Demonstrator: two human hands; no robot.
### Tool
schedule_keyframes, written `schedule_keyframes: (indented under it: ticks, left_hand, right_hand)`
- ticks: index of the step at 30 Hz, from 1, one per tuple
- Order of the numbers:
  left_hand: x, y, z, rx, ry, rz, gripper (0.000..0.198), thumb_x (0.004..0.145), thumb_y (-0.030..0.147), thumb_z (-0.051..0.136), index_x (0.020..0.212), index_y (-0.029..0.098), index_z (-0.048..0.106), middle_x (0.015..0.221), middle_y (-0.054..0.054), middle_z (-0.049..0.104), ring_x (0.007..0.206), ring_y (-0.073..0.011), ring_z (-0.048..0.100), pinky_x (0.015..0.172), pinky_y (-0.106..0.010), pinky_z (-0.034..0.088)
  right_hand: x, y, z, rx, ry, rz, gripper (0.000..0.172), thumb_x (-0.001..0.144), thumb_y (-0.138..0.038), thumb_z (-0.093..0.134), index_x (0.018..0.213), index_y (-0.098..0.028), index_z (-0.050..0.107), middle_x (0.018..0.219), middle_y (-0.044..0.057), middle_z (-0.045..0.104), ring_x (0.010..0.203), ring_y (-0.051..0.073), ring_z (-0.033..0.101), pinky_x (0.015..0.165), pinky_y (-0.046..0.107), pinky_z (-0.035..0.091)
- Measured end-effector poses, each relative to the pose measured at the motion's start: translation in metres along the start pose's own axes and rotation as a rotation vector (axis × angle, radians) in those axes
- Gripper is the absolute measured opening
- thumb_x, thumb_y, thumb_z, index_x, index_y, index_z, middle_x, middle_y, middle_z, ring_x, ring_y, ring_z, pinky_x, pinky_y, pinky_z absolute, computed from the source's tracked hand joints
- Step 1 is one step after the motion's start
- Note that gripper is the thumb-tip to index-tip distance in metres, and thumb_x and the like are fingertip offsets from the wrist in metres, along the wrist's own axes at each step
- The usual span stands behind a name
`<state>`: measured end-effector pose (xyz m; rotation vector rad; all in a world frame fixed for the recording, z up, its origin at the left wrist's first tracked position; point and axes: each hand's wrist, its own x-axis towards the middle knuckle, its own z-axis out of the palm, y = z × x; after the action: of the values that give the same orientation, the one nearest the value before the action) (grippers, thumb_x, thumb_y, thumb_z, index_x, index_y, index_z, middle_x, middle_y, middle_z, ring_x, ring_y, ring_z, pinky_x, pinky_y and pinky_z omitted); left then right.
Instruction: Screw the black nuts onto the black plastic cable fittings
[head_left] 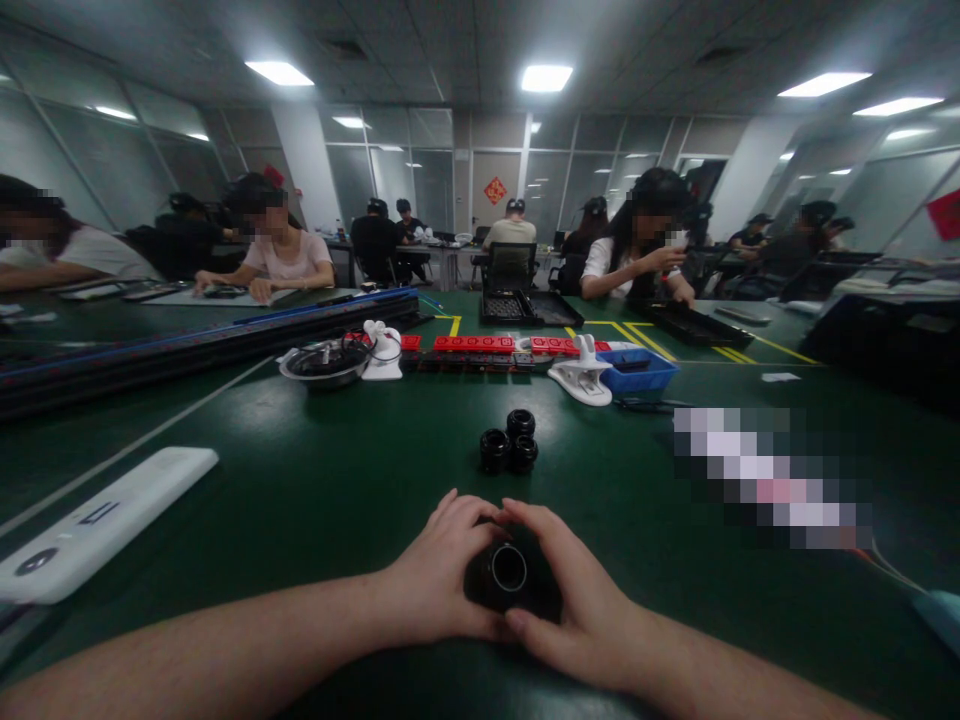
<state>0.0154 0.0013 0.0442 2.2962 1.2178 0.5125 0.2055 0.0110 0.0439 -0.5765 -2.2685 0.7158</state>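
Note:
A dark cylindrical part with a pale-rimmed round opening (pixel 509 568) faces up in front of me, low over the green table. My left hand (pixel 442 570) curves round its left side, fingers bent and thumb along the near edge. From the right, my right hand (pixel 581 590) wraps it too, and the fingertips of both hands meet at the far side. Much of the part's outer wall lies in shadow between the palms. Just beyond my fingers, three glossy black ring-shaped parts (pixel 495 451) stand close together on the table.
A white device (pixel 112 525) lies at left. Farther back are a metal bowl (pixel 326 375), a white clip stand (pixel 583 370), a blue bin (pixel 637 372) and red strips (pixel 474 345). Black rails (pixel 187 345) run along the left. People sit working across the table.

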Motion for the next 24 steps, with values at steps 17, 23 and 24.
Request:
schedule_keyframes:
  ticks: [17,23,24]
  left_hand:
    - [0.0013,-0.0025,0.0014,-0.018,-0.014,0.012,0.048,0.059,0.044,0.071,0.099,0.021,0.057,0.112,-0.005,0.051,0.109,-0.0266,0.043,0.104,-0.052,0.011]
    - [0.0018,-0.001,0.0029,0.0,0.012,-0.011,0.055,0.055,0.045,0.073,0.101,0.022,0.056,0.106,-0.005,0.052,0.104,-0.0262,0.046,0.103,-0.054,0.013]
    - [0.0019,-0.0006,0.0026,-0.001,0.012,-0.015,0.056,0.055,0.045,0.073,0.102,0.022,0.055,0.105,-0.004,0.052,0.104,-0.0261,0.046,0.103,-0.054,0.013]
  right_hand:
    - [0.0015,0.0012,0.0009,-0.002,-0.038,0.042,0.071,0.068,-0.029,0.065,0.128,-0.02,0.028,0.122,0.012,0.044,0.109,0.026,0.046,0.091,0.042,0.038]
    - [-0.0013,0.0057,0.003,-0.005,0.024,0.055,0.055,0.07,-0.024,0.061,0.12,-0.021,0.037,0.108,0.008,0.053,0.097,0.023,0.052,0.083,0.037,0.044]
    - [-0.0019,0.0055,0.0025,-0.001,0.035,0.046,0.054,0.071,-0.021,0.058,0.12,-0.021,0.036,0.109,0.009,0.052,0.098,0.023,0.052,0.084,0.037,0.043]
